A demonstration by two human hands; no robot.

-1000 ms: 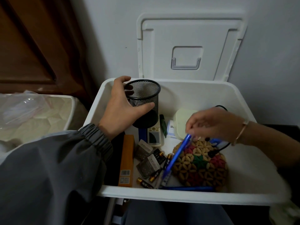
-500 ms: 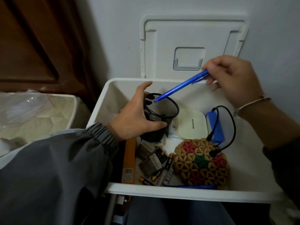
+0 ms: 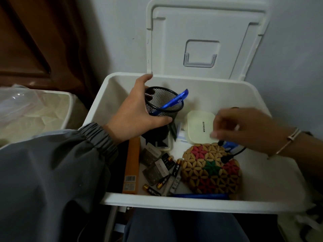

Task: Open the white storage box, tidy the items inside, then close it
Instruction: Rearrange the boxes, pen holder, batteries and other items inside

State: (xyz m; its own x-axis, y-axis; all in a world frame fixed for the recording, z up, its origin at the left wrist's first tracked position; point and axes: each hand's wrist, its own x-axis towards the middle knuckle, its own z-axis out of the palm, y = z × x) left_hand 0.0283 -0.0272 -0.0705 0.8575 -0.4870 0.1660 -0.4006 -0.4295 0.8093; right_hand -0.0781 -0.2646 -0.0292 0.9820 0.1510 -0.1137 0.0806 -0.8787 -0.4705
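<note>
— Since the white storage box (image 3: 174,201) sits with its lid (image 3: 201,32) standing open against the wall, why does the left hand (image 3: 138,117) curl round the mesh pen cup (image 3: 164,103)?

— In the head view, likely to steady it at the box's back left; a blue pen (image 3: 174,100) leans inside. The right hand (image 3: 244,130) hovers, blurred, above the cream case (image 3: 199,126); whether its fingers grasp anything, I cannot tell.
</note>
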